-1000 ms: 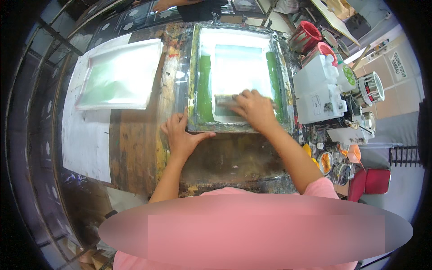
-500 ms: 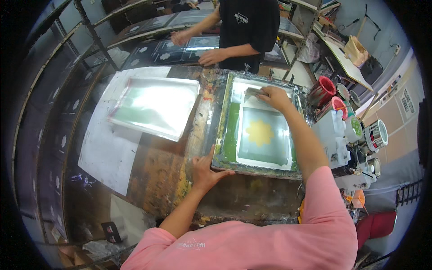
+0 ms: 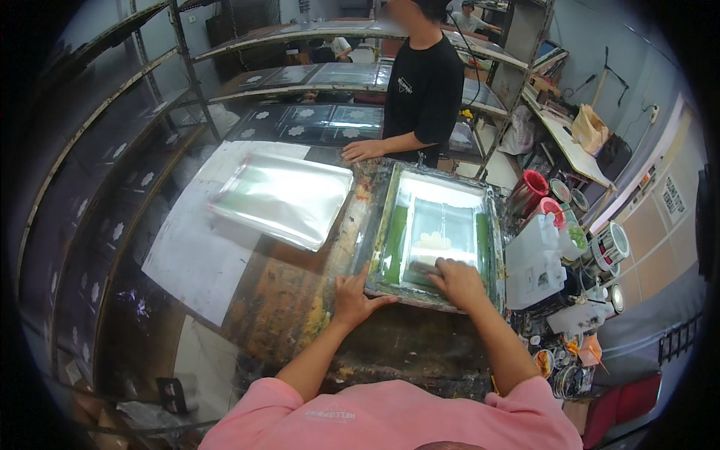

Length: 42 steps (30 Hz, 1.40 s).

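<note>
A screen-printing frame [image 3: 381,232] lies on the stained table before me, its mesh edged with green. White ink [image 3: 435,192] coats the far part of the mesh, and a pale flower shape [image 3: 433,241] shows in the middle. My right hand [image 3: 459,282] is closed round a squeegee [image 3: 424,273] at the near end of the mesh; its blade is partly hidden. At the frame's near left corner rests my left hand [image 3: 352,301], thumb and forefinger spread along the two edges. To the left, a stack of shiny clear sheets [image 3: 289,199] lies on white paper [image 3: 196,244].
Ink cans [image 3: 531,187] and a white plastic jug [image 3: 534,262] crowd the table's right side. Across the table stands a person in black [image 3: 427,90], one hand [image 3: 364,150] on its far edge. Drying racks [image 3: 187,71] with flower-printed sheets line the left and back.
My right hand has drawn the squeegee from the far end of the mesh to the near end. The flower has turned from yellow to pale. The other person has straightened up.
</note>
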Each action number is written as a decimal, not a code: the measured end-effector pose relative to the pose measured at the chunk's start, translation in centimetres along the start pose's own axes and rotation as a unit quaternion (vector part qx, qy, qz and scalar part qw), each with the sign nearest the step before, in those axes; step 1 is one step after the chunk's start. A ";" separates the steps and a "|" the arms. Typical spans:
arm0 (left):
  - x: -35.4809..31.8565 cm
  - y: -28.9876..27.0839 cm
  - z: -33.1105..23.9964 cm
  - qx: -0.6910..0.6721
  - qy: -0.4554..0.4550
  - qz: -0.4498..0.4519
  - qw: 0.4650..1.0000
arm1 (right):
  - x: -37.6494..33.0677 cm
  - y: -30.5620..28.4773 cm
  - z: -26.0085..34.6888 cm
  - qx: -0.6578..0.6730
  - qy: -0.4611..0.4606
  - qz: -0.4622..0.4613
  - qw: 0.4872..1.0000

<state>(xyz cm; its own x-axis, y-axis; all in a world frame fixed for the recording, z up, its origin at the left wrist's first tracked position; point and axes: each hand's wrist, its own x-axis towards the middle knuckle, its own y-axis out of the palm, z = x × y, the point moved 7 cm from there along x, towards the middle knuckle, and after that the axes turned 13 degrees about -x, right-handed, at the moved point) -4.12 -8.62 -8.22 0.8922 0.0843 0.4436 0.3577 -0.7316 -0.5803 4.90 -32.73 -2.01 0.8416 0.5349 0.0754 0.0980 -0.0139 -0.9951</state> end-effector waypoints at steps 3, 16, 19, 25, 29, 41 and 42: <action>0.4 -0.4 -0.8 -0.033 0.000 -0.018 0.999 | -2.5 -3.9 1.6 0.020 -0.010 -0.050 0.998; 5.4 -0.4 -4.0 -0.068 -0.047 0.053 0.995 | 2.0 -20.0 -0.3 -0.080 0.047 -0.352 0.931; 1.3 1.8 -2.2 0.169 -0.070 0.117 0.976 | 3.8 -22.1 -1.6 -0.073 0.054 -0.351 0.932; 0.5 3.6 -1.9 0.130 -0.102 0.154 0.974 | 6.2 -24.2 -3.4 -0.053 0.069 -0.335 0.938; 5.8 2.0 -4.9 -0.062 -0.047 0.033 0.996 | 6.9 -25.1 -3.9 -0.047 0.073 -0.347 0.934; 13.7 -9.4 0.6 -0.161 -0.119 -0.098 0.975 | 6.7 -24.5 -3.6 -0.055 0.074 -0.325 0.941; 14.2 -10.4 2.3 -0.139 -0.126 -0.103 0.977 | 6.6 -24.7 -3.6 -0.058 0.070 -0.338 0.937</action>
<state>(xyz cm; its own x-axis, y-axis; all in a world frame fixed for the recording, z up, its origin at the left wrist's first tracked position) 5.48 1.78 2.54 0.8611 0.3882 0.3285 0.4798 -0.8342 -0.2719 9.94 -31.89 23.28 0.6264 0.3390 0.7020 0.6845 0.1918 -0.7034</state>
